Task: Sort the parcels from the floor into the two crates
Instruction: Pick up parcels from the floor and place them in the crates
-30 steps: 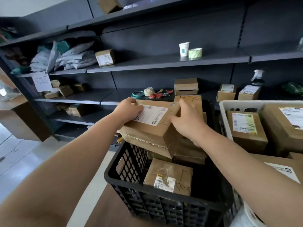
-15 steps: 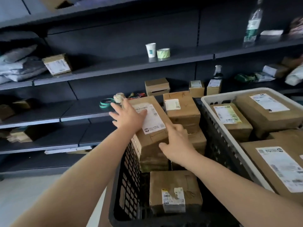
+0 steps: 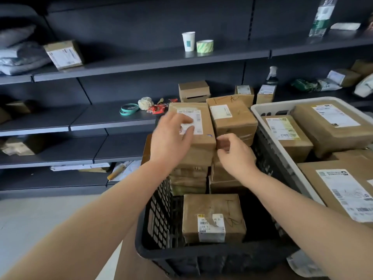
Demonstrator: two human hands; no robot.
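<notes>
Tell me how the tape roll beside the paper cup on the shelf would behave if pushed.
The tape roll lies flat on its side, so it would likely slide, not roll. It looks light and may bump the cup standing close beside it, which could tip.

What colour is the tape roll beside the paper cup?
Pale green and white, patterned: the tape roll, seen in the head view.

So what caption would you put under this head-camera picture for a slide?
Left hand rests on a labelled parcel atop a stack in the black crate, right hand beside it; white crate alongside.
</notes>
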